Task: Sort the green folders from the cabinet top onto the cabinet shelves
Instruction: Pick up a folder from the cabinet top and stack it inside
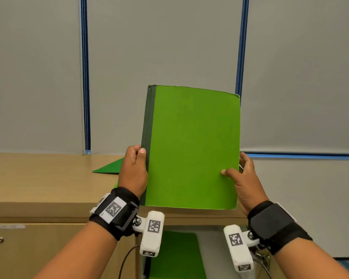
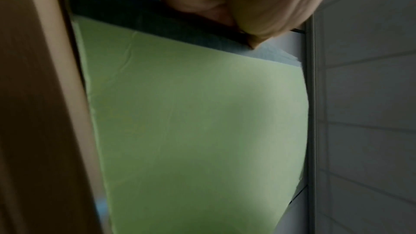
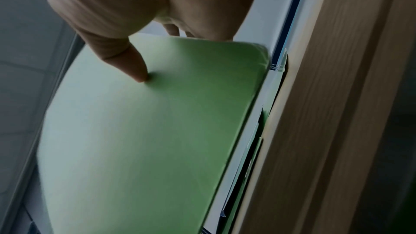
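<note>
Holding one folder upright above the cabinet top, left hand gripping its dark spine and right hand pinching the open edge, the person seems mid-transfer; next it likely needs lowering onto the shelf below, where another green folder lies.

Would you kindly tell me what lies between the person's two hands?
The bright green cardboard folder with a dark spine, held upright: left hand at the spine, right hand at the open edge. Head view.

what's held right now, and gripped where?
Green folder: left hand grips its dark spine edge, right hand pinches the opposite open edge.
</note>
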The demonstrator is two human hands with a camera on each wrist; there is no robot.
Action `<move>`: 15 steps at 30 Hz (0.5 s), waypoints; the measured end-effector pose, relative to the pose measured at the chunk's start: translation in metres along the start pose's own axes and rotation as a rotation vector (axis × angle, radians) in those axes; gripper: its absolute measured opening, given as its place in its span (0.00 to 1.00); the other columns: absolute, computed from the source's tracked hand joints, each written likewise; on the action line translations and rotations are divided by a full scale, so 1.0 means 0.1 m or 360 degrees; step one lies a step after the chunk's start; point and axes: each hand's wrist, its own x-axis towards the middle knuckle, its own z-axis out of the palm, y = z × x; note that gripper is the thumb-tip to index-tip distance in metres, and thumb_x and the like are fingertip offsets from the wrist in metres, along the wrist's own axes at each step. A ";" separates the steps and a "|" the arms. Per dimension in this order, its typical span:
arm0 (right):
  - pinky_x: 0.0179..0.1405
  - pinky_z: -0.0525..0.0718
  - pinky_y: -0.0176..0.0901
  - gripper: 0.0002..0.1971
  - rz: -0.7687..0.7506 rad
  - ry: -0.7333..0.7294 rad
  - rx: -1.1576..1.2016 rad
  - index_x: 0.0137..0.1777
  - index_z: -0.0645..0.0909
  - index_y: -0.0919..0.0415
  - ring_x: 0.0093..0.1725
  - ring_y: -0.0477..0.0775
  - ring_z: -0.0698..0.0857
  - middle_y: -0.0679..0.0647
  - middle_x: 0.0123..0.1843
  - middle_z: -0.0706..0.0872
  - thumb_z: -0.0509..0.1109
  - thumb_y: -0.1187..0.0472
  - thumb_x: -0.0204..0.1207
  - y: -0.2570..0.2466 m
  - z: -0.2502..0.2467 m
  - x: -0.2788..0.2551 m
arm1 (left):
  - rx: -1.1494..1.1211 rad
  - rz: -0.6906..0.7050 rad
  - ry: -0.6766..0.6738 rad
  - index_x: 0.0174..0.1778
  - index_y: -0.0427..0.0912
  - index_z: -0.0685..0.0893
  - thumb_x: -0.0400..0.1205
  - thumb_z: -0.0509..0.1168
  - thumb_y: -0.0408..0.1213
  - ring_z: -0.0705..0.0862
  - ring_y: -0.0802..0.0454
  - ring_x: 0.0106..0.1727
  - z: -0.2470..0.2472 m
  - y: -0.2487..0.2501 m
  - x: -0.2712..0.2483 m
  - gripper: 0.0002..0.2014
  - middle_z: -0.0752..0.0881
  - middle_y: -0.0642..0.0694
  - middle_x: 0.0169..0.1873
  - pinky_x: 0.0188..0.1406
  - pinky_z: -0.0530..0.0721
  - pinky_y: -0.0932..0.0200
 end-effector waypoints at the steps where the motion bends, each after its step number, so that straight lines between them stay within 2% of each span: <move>1: 0.74 0.73 0.68 0.46 0.0004 -0.0007 -0.0007 0.76 0.64 0.41 0.77 0.58 0.73 0.52 0.78 0.73 0.77 0.53 0.55 0.03 0.00 0.00 | -0.0012 -0.0003 0.0004 0.51 0.42 0.78 0.88 0.55 0.39 0.78 0.50 0.43 0.00 -0.03 -0.04 0.08 0.83 0.39 0.43 0.50 0.80 0.42; 3: 0.72 0.76 0.67 0.42 0.0044 -0.0058 0.0006 0.76 0.67 0.47 0.73 0.59 0.77 0.54 0.75 0.78 0.76 0.57 0.59 0.04 0.00 -0.03 | -0.0053 0.0011 0.0017 0.54 0.42 0.77 0.88 0.55 0.37 0.79 0.53 0.44 0.00 -0.07 -0.12 0.06 0.83 0.45 0.44 0.49 0.79 0.48; 4: 0.68 0.80 0.65 0.36 0.0062 -0.0083 0.0002 0.73 0.71 0.52 0.69 0.60 0.81 0.55 0.70 0.83 0.75 0.61 0.62 0.05 0.01 -0.06 | -0.0105 0.0001 0.0015 0.56 0.42 0.76 0.88 0.55 0.35 0.81 0.56 0.45 0.00 -0.09 -0.15 0.06 0.84 0.48 0.45 0.49 0.80 0.54; 6: 0.54 0.88 0.53 0.23 0.0094 -0.0130 -0.0022 0.66 0.78 0.58 0.58 0.59 0.88 0.57 0.59 0.89 0.70 0.71 0.70 0.10 0.01 -0.10 | -0.0239 -0.0066 -0.0053 0.61 0.44 0.75 0.88 0.55 0.32 0.84 0.57 0.52 0.00 -0.18 -0.20 0.08 0.85 0.50 0.51 0.54 0.81 0.60; 7: 0.46 0.89 0.46 0.21 0.0112 -0.0155 -0.0016 0.64 0.79 0.59 0.54 0.57 0.90 0.56 0.56 0.90 0.67 0.75 0.73 0.14 0.01 -0.13 | -0.0268 -0.0093 -0.0100 0.60 0.46 0.75 0.88 0.54 0.31 0.85 0.54 0.55 0.00 -0.24 -0.23 0.09 0.86 0.48 0.54 0.56 0.82 0.58; 9: 0.38 0.88 0.41 0.20 0.0159 -0.0175 0.0000 0.62 0.80 0.60 0.49 0.55 0.90 0.56 0.53 0.91 0.64 0.79 0.74 0.24 0.01 -0.21 | -0.0250 -0.0125 -0.0147 0.57 0.50 0.76 0.87 0.54 0.29 0.86 0.51 0.55 0.00 -0.39 -0.32 0.11 0.87 0.45 0.54 0.56 0.83 0.54; 12: 0.35 0.88 0.41 0.21 0.0263 -0.0160 0.0035 0.60 0.80 0.60 0.44 0.51 0.91 0.54 0.49 0.91 0.63 0.80 0.73 0.48 -0.01 -0.30 | -0.0223 -0.0163 -0.0125 0.57 0.43 0.73 0.87 0.53 0.26 0.85 0.61 0.47 -0.03 -0.58 -0.51 0.09 0.86 0.46 0.50 0.49 0.83 0.64; 15: 0.34 0.88 0.41 0.22 0.0387 -0.0177 0.0068 0.63 0.78 0.62 0.41 0.49 0.91 0.54 0.48 0.90 0.60 0.80 0.73 0.77 -0.03 -0.44 | -0.0196 -0.0270 -0.0133 0.57 0.43 0.71 0.87 0.53 0.26 0.83 0.60 0.45 -0.06 -0.84 -0.78 0.09 0.85 0.45 0.49 0.48 0.82 0.63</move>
